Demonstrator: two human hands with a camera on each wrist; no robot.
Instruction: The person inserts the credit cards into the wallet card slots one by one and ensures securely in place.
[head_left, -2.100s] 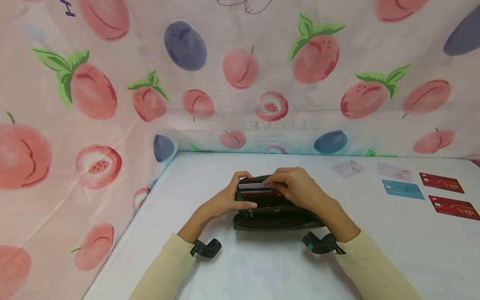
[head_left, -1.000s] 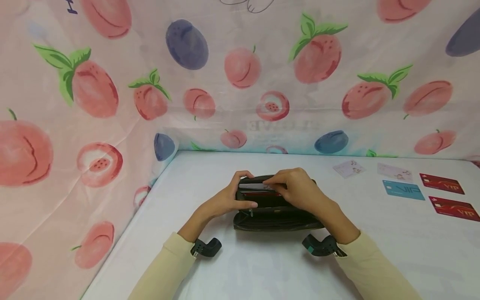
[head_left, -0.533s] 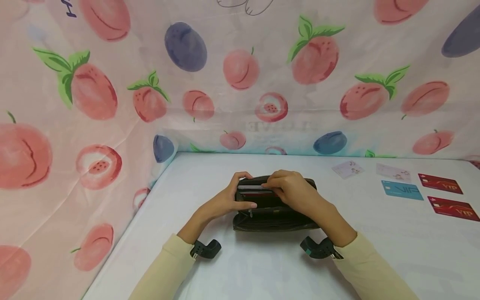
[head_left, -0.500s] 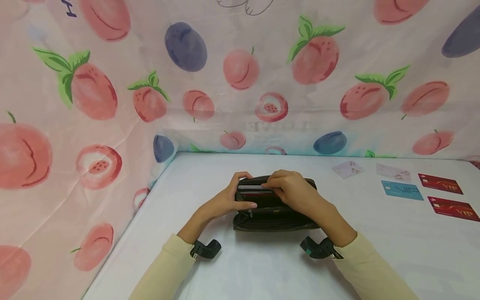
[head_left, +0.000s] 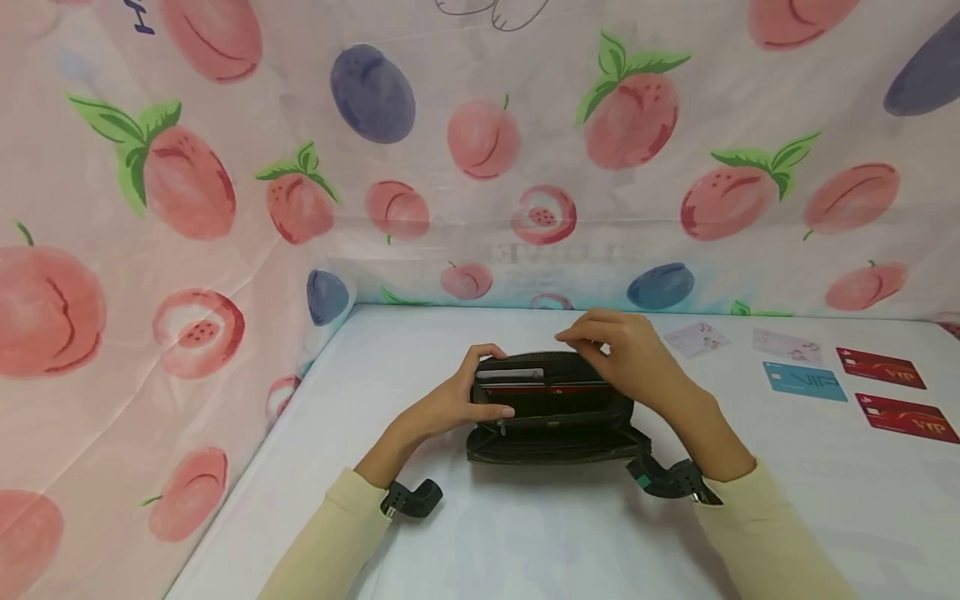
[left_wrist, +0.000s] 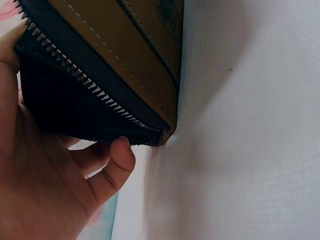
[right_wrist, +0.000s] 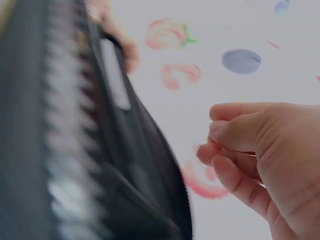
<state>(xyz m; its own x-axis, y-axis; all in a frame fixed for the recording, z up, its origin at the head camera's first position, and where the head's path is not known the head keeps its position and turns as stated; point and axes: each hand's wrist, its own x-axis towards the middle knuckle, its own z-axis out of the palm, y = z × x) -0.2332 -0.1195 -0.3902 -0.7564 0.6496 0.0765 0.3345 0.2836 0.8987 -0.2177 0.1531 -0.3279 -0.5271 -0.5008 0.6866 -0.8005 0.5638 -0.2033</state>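
Observation:
A dark zip-around wallet (head_left: 555,452) stands unzipped and spread on the white table. My left hand (head_left: 459,402) grips its left end, thumb inside and fingers behind. In the left wrist view, the wallet's outside (left_wrist: 132,55) is tan with stitching and a metal zipper. A whitish card (head_left: 510,374) sits in the upper left slot, mostly hidden. Lower down, red card edges (head_left: 577,389) show in the slots. Above the wallet's back right edge is my right hand (head_left: 633,354), fingers loosely bent, apart from the wallet and holding nothing.
To the right lie several loose cards: a blue VIP card (head_left: 806,381), two red VIP cards (head_left: 883,367), and two pale patterned cards (head_left: 697,338). A peach-print cloth (head_left: 480,208) hangs behind and at the left of the table.
My right hand has let go of the whitish card, now deeper in the upper left slot, and moved up and right off the wallet. The left hand keeps its grip.

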